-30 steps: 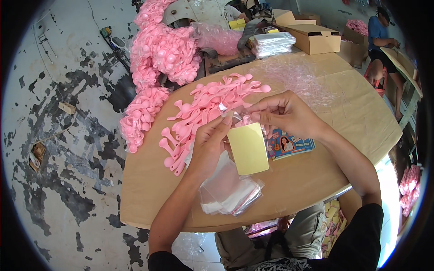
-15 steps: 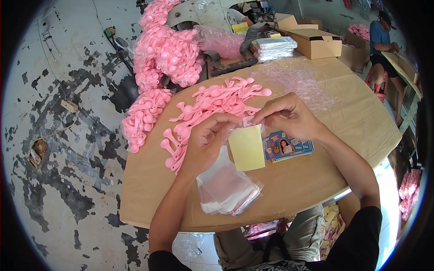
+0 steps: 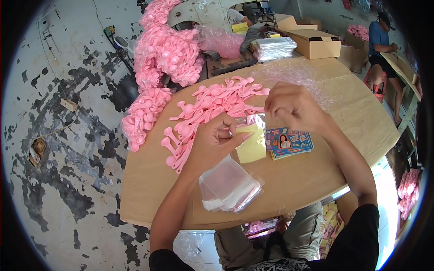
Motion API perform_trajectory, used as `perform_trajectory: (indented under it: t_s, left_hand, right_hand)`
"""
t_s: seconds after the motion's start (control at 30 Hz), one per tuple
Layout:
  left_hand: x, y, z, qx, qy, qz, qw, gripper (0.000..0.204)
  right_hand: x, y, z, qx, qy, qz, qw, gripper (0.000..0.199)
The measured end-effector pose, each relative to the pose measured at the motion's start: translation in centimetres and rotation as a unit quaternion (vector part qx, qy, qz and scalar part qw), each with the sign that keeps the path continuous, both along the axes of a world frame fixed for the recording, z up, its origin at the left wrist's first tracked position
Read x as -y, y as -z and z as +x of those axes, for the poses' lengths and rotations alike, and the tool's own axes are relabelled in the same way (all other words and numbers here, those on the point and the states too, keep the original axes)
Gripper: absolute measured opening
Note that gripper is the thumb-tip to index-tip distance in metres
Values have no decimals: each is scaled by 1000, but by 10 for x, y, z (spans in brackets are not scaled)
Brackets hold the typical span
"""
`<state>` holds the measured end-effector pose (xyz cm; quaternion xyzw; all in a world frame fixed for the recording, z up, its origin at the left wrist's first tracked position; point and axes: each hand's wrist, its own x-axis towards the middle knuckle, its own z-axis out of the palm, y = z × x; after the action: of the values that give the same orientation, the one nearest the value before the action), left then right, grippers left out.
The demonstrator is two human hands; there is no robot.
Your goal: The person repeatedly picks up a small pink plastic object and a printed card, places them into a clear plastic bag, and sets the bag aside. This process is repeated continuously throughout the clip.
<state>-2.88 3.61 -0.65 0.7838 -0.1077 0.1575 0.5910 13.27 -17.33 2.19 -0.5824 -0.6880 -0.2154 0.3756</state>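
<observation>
My left hand [image 3: 214,144] pinches a small clear plastic bag [image 3: 257,119] with a yellow card [image 3: 252,150] inside, its thumb lying over the card. Up and to the right of the bag is my right hand [image 3: 296,108], its fingers curled together; whatever they may hold is too small to make out. Below the left hand lies a fanned stack of clear bags [image 3: 230,183]. Printed blue cards [image 3: 291,143] sit in a small stack under my right wrist. Just beyond the hands spreads a loose pile of pink plastic spoons [image 3: 217,101].
Bags full of pink spoons [image 3: 169,52] crowd the table's far left edge. Clear plastic strips [image 3: 298,83] litter the far right of the brown-covered table [image 3: 352,117]. Behind stand stacked plastic packs [image 3: 273,49] and a cardboard box [image 3: 316,45]. A person [image 3: 379,40] sits at far right.
My right hand has come away from the bag's top, moving up and to the right, with its fingers curling. The left hand now holds the bag alone, its thumb across the card.
</observation>
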Motion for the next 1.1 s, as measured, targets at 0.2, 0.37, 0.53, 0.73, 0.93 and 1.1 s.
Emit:
perform_trajectory:
  t_s: [0.2, 0.37, 0.53, 0.73, 0.93, 1.1]
  left_hand:
    - [13, -4, 3, 54, -9, -7, 998, 31]
    - [-16, -32, -9, 95, -47, -79, 991, 40]
    - [-45, -38, -64, -70, -46, 239, 967, 52]
    - [-9, 11, -132, -80, -80, 410, 905, 61]
    - [8, 43, -115, -20, -110, 369, 923, 55]
    - [19, 46, -127, 89, -214, 387, 892, 37]
  right_hand:
    - [-1, -13, -28, -275, 31, -200, 940, 29]
    - [40, -63, -25, -362, 47, -133, 922, 31]
    - [130, -100, -37, -197, 127, -523, 820, 28]
    - [38, -41, -84, -160, 74, -346, 921, 38]
    - [-30, 17, -85, -146, 52, -354, 923, 34]
    - [-27, 39, -76, -208, -8, -289, 934, 28]
